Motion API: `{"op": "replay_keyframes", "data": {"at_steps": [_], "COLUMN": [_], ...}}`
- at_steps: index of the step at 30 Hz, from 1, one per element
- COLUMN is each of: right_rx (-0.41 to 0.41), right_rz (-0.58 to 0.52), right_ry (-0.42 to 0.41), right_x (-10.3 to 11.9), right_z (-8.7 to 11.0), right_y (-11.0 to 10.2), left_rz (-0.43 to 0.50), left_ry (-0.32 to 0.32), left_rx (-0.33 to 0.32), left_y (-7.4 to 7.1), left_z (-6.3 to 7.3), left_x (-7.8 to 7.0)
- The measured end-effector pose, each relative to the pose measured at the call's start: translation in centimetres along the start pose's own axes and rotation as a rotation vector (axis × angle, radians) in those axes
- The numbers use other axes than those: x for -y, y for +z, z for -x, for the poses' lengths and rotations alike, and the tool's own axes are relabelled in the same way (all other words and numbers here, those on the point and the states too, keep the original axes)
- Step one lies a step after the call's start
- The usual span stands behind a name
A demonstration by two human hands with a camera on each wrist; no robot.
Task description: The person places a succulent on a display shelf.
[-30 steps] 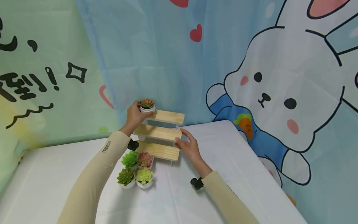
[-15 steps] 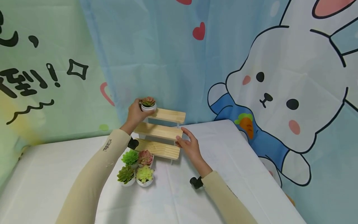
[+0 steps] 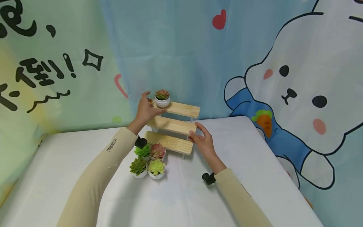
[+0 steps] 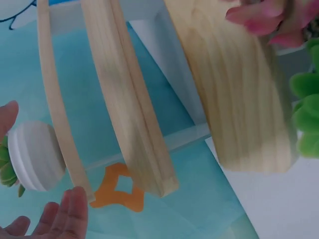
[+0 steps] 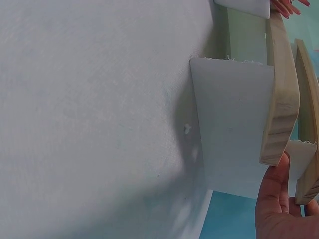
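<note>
On the left end of the top board of a three-tier wooden display stand (image 3: 171, 125) sits a small white pot (image 3: 162, 102) with a reddish succulent. My left hand (image 3: 145, 110) is spread beside it. In the left wrist view, thumb and fingers (image 4: 75, 214) stand apart from the white pot (image 4: 37, 155), on either side of it. My right hand (image 3: 206, 143) grips the stand at its right end, by the middle board. The right wrist view shows the thumb (image 5: 280, 169) at the end of a board (image 5: 281, 114).
Several potted succulents cluster before the stand's left front: a pink one (image 3: 157, 151), a bright green one (image 3: 142, 150), a dark green one (image 3: 138, 166) and a yellow-green one (image 3: 156, 167). A white cloth (image 3: 181, 195) covers the table. A printed backdrop (image 3: 181, 56) hangs behind.
My left hand has let go of the white pot and opened away to its left; the pot stays on the top board. The right hand keeps its hold. The head view has shifted slightly.
</note>
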State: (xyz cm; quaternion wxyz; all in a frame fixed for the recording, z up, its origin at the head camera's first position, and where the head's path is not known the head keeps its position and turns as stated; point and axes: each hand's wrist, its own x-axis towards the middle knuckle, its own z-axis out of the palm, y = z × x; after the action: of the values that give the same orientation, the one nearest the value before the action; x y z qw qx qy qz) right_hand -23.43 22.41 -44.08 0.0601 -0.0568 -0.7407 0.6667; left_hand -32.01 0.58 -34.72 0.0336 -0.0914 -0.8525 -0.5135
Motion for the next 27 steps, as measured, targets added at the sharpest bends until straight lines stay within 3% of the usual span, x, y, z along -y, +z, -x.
{"op": "replay_keyframes", "data": {"at_steps": [4, 10, 20, 27], "right_rx": [-0.008, -0.005, 0.003, 0.038], "right_rz": [0.007, 0.011, 0.018, -0.018], "right_ry": [0.008, 0.013, 0.028, 0.022], "right_x": [0.2, 0.1, 0.1, -0.1], "right_z": [-0.1, -0.2, -0.4, -0.3], "right_y": [-0.1, 0.0, 0.0, 0.1], "left_rz": [0.037, 0.069, 0.065, 0.06], "left_ry": [0.026, 0.094, 0.132, 0.149], "left_rx": [0.017, 0.037, -0.059, -0.114], "left_y": [-0.2, -0.8, -1.2, -1.5], "left_z": [0.9, 3.5, 7.8, 9.9], "left_x": [0.0, 0.9, 2.8, 3.9]}}
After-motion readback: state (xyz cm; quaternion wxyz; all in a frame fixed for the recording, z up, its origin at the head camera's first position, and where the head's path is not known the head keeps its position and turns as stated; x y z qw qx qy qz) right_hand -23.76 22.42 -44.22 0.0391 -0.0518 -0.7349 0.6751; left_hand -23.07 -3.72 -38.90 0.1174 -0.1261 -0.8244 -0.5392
